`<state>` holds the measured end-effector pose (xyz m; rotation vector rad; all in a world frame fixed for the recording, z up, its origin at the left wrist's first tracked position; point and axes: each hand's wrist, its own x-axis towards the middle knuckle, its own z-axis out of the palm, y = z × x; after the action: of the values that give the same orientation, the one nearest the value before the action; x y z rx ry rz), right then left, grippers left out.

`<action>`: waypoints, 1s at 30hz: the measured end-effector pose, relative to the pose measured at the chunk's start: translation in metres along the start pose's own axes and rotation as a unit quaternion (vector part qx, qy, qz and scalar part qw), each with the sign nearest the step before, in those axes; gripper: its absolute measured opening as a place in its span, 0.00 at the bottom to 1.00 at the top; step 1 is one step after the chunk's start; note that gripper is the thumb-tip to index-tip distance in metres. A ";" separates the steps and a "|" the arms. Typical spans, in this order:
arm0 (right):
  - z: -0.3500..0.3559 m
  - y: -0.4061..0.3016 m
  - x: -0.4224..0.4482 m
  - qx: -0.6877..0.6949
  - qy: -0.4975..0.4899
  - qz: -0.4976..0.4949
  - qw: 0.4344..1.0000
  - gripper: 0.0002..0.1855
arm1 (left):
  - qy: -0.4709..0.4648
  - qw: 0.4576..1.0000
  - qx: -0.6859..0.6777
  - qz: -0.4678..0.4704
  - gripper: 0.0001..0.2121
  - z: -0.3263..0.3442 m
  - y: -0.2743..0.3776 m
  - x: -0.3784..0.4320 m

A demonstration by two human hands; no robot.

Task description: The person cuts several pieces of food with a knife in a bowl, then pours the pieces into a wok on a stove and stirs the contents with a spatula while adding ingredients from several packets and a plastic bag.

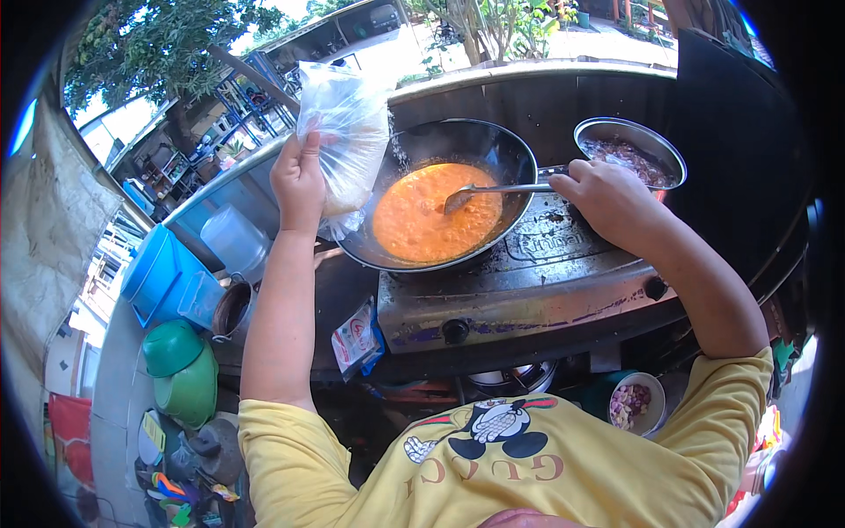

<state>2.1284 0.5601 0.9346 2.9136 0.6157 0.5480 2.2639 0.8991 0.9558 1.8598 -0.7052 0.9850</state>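
My left hand (300, 175) grips a clear plastic bag of white granules (350, 145), tilted over the left rim of a black wok (518, 198). A thin stream of white grains falls from the bag into the wok. Orange sauce (422, 218) fills the wok's bottom, with light steam above it. In my right hand (607, 198) is the handle of a metal ladle (495, 189), whose bowl sits partly in the sauce. The wok stands on the left side of a metal gas stove (561, 264).
A metal pan of reddish-brown food (630, 158) stands beyond my right hand. Below the stove's left edge lies a small printed packet (356, 340). Blue buckets (165, 270), a clear container (234, 241) and green bowls (188, 383) stand at left. Peeled shallots (630, 404) fill a bowl at lower right.
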 end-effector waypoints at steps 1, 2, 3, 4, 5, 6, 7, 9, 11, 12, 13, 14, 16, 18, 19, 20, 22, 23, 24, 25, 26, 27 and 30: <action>0.005 -0.001 -0.004 0.011 -0.008 0.003 1.000 0.10 | 0.005 1.000 -0.005 0.015 0.12 -0.003 -0.001 0.000; 0.010 0.000 -0.007 0.031 -0.018 -0.006 0.999 0.12 | 0.011 0.999 -0.010 0.029 0.12 -0.005 -0.003 -0.001; 0.007 -0.005 -0.009 0.052 -0.076 0.024 0.995 0.12 | 0.012 1.000 -0.014 0.019 0.12 -0.007 -0.001 -0.001; 0.013 -0.005 -0.011 0.068 -0.103 0.041 0.991 0.12 | 0.014 1.000 -0.019 0.009 0.12 -0.008 0.001 -0.001; 0.019 -0.003 -0.012 0.085 -0.131 0.058 0.986 0.14 | 0.015 1.000 -0.024 -0.002 0.12 -0.009 0.002 -0.001; 0.013 -0.003 -0.009 0.099 -0.122 0.045 0.987 0.15 | 0.018 0.999 -0.030 -0.010 0.12 -0.009 0.003 -0.001; 0.004 -0.001 -0.005 0.112 -0.113 0.032 0.987 0.16 | 0.016 0.999 -0.030 -0.013 0.12 -0.010 0.005 0.000; -0.008 0.010 0.015 0.170 -0.028 -0.009 0.985 0.19 | 0.011 0.999 -0.035 -0.017 0.12 -0.009 0.010 0.001; -0.021 0.017 0.067 0.169 0.108 -0.080 0.976 0.16 | 0.019 0.998 -0.055 -0.002 0.12 -0.009 0.009 -0.001; -0.036 0.008 0.096 0.205 0.107 -0.072 0.970 0.16 | 0.023 0.998 -0.061 0.013 0.11 -0.011 0.004 0.000; -0.042 0.003 0.124 0.194 0.157 -0.097 0.963 0.17 | 0.025 0.997 -0.070 0.031 0.11 -0.011 0.002 0.000; -0.044 -0.001 0.153 0.193 0.182 -0.109 0.958 0.17 | 0.017 0.997 -0.074 0.004 0.11 -0.011 0.004 0.000; -0.042 0.000 0.202 0.166 0.242 -0.129 0.947 0.17 | 0.001 0.995 -0.093 -0.044 0.11 -0.003 0.013 0.002; -0.045 -0.011 0.235 0.149 0.206 -0.131 0.958 0.15 | -0.004 0.995 -0.093 -0.020 0.13 0.002 0.005 0.002; -0.053 -0.021 0.244 0.151 0.138 -0.121 0.971 0.12 | -0.005 0.996 -0.087 -0.009 0.13 0.001 0.003 0.002; -0.060 -0.029 0.250 0.152 0.069 -0.111 0.980 0.10 | 0.002 0.996 -0.093 0.004 0.14 0.000 0.002 0.002; -0.070 -0.039 0.254 0.137 0.090 -0.106 0.981 0.08 | 0.020 0.995 -0.092 0.011 0.14 0.000 0.000 0.001; -0.075 -0.043 0.254 0.129 0.101 -0.103 0.981 0.07 | 0.029 0.995 -0.092 0.015 0.14 0.000 -0.001 0.001; -0.077 -0.047 0.255 0.108 0.136 -0.115 0.978 0.06 | 0.039 0.995 -0.090 0.008 0.14 0.001 -0.002 0.000; -0.081 -0.050 0.256 0.079 0.150 -0.120 0.978 0.05 | 0.050 0.995 -0.088 0.001 0.14 0.001 -0.002 0.000; -0.086 -0.053 0.258 0.050 0.163 -0.124 0.977 0.05 | 0.060 0.994 -0.086 -0.007 0.14 0.001 -0.003 0.001; -0.091 -0.056 0.258 0.020 0.175 -0.128 0.976 0.05 | 0.061 0.993 -0.094 -0.031 0.14 0.003 -0.005 0.002; -0.094 -0.056 0.270 -0.056 0.127 -0.097 0.986 0.06 | 0.048 0.980 -0.148 -0.121 0.14 0.013 -0.002 0.004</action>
<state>2.3033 0.7254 1.0994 2.6616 0.8579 0.9035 2.2721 0.8886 0.9545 1.5827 -0.5202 0.7624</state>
